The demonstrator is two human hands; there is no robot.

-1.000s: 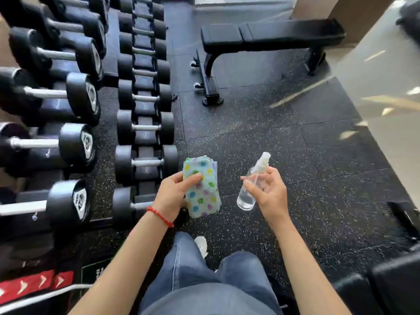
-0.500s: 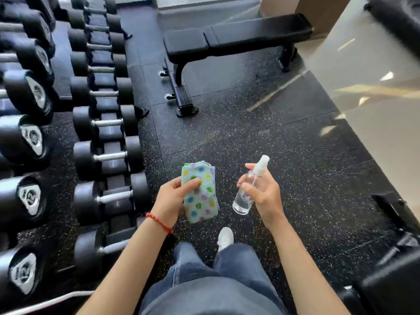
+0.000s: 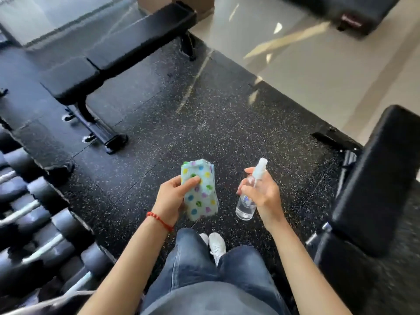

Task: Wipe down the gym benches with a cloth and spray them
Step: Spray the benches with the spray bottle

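My left hand grips a folded pale-blue cloth with coloured dots, thumb pressed on its front. My right hand holds a small clear spray bottle upright, its white nozzle pointing up. Both hands hover in front of me over the floor. A flat black bench stands ahead at upper left on a black frame. A second black padded bench stands close on my right. Neither hand touches a bench.
Dumbbells on a rack line the left side, blurred. Black speckled rubber flooring lies between the benches; pale tile floor begins at upper right. Another black pad sits at the top right. My jeans and white shoe are below.
The view has swung right: the dumbbell rack slid to the left edge, the far bench moved to upper left, and the near right bench came into view. Both hands keep their holds.
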